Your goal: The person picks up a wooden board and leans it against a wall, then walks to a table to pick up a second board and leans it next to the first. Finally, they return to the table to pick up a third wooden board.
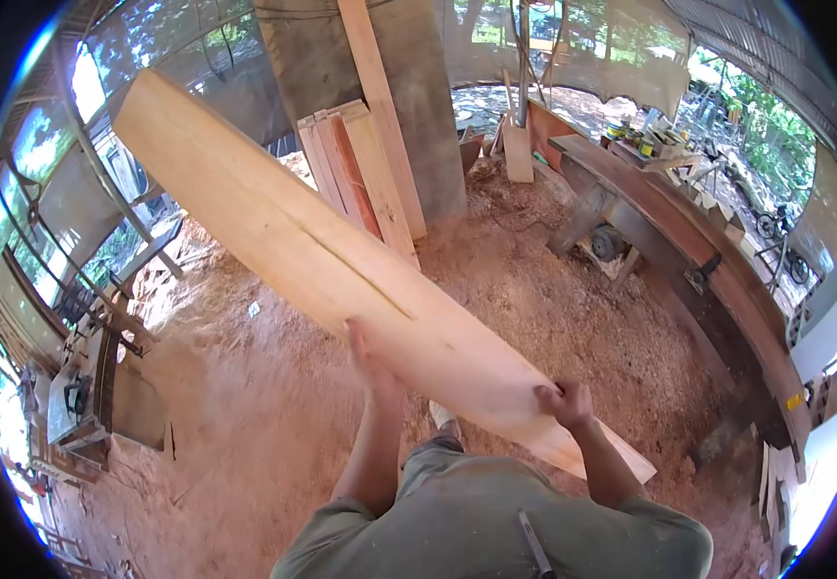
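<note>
A long, pale wooden board (283,222) slants across the head view, from the upper left down to the lower right. A dark lengthwise crack or groove runs along the middle of its face. My left hand (373,365) supports the lower edge near the middle, thumb on the face and the other fingers hidden beneath. My right hand (567,401) grips the upper edge toward the near end, its fingers curled. The board is held off the ground in front of my body.
Several planks (351,174) lean against a tall panel (428,106) ahead. A long wooden workbench (669,203) with a clamp-like fitting runs along the right. Another bench (81,386) with tools stands at the left. Shavings and sawdust (592,299) cover the ground.
</note>
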A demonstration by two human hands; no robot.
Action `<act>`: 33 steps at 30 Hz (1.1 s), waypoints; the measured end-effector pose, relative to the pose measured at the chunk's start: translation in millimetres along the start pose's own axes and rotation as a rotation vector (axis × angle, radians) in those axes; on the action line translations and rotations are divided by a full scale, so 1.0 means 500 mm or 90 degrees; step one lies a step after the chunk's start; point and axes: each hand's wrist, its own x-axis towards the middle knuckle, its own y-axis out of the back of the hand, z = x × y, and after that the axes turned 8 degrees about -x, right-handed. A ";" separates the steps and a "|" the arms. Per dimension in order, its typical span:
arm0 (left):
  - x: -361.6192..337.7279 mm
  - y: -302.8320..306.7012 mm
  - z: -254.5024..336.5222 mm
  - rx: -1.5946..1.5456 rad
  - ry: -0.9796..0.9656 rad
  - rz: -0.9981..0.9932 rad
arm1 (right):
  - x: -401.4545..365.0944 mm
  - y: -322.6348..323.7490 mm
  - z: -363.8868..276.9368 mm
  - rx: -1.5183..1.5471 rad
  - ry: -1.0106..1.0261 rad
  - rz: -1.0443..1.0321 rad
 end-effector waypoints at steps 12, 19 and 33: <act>0.610 -0.007 -0.169 0.088 0.047 0.017 | 0.570 -0.086 -0.012 0.069 -0.069 0.079; 0.905 -0.091 -0.281 0.139 -0.009 0.049 | 0.868 -0.133 0.032 0.197 -0.008 0.171; 1.497 -0.289 -0.485 0.096 -0.014 0.003 | 1.640 -0.174 -0.084 0.444 0.032 0.071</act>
